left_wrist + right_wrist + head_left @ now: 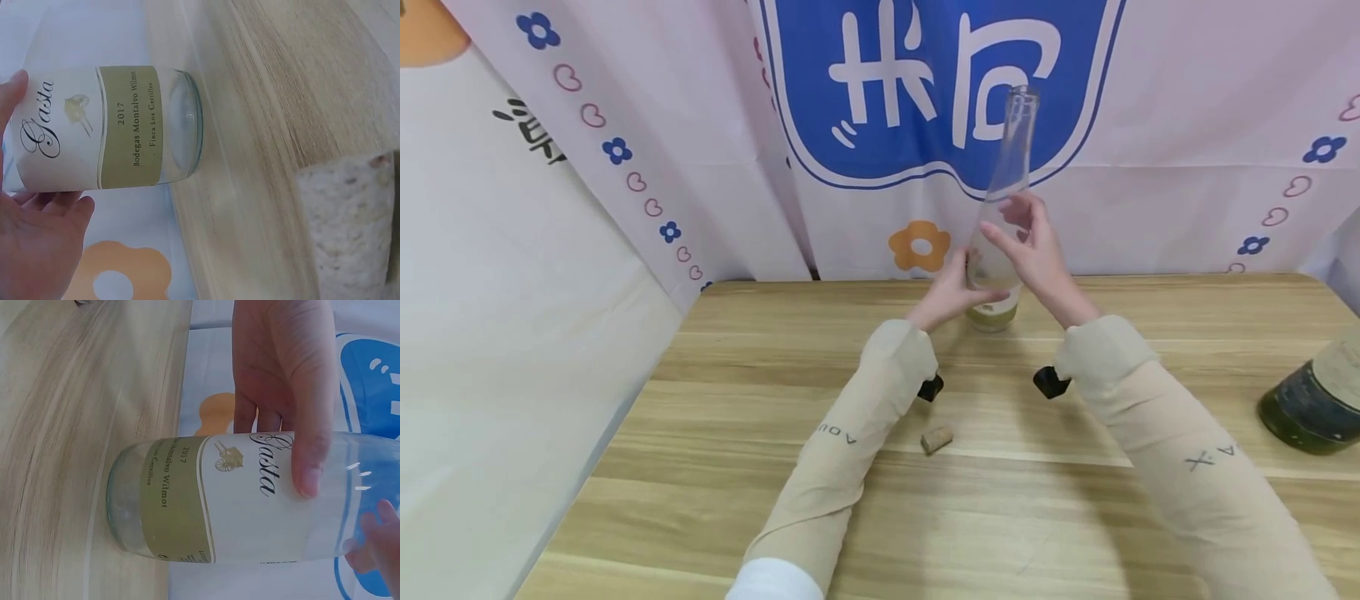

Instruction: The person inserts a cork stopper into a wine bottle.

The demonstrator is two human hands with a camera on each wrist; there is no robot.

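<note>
A clear glass wine bottle [1015,158] without a stopper in its mouth stands near the table's back edge. Its white and olive label [128,128] reads "Gasta" and 2017. My left hand [951,292] grips the bottle's lower body, the thumb across the label and the other fingers behind, partly hidden by it. At the bottle's shoulder, my right hand [1036,250] has its thumb and fingers spread apart, loosely bent beside the glass. In the right wrist view, its fingertips [359,556] overlap the bottle's edge. A cork [937,439] lies on the table nearer to me, between my forearms.
At the right edge, a dark green bottle [1318,400] with a pale label stands partly out of view. Behind the wooden table [737,400] hangs a printed cloth [1150,217] with a blue emblem, close to the clear bottle. White sheeting [512,333] covers the left side.
</note>
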